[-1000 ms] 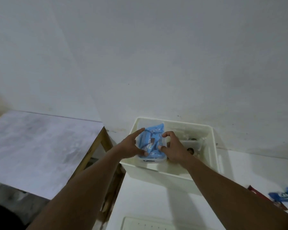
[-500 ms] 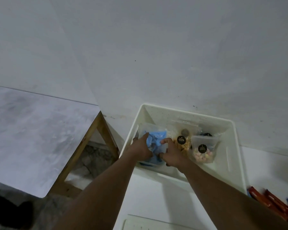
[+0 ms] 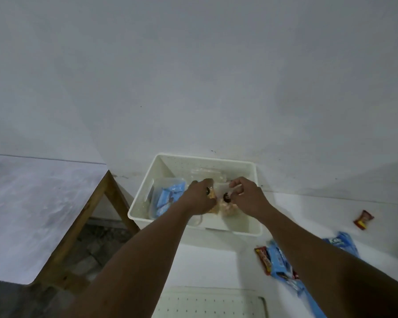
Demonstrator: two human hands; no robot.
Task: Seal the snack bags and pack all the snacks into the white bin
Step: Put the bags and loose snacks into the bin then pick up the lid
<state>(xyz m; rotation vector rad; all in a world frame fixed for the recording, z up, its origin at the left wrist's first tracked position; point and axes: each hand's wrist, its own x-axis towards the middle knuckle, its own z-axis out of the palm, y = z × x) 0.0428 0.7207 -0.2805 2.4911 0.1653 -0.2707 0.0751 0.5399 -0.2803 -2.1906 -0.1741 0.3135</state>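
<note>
Bare white wall behind, white tabletop (image 3: 216,260) below, dim light. Both hands down inside the white bin (image 3: 259,228): left hand (image 3: 199,199) closed around a clear pouch of tan snacks (image 3: 213,208), right hand (image 3: 248,198) pinching the top edge of a second clear pouch of pale snacks (image 3: 228,206), the two pouches touching. Just left of the grip, inside the bin, a clear bag of blue packets (image 3: 168,198) leaning on the wall. Near the right forearm, outside the bin: blue wrappers (image 3: 282,262), a red bar (image 3: 263,260); farther right, a small red packet (image 3: 363,219). Likely light, soft and crinkly, slick film, brittle contents; best taken at the top seal strip, not squeezed at the belly.
</note>
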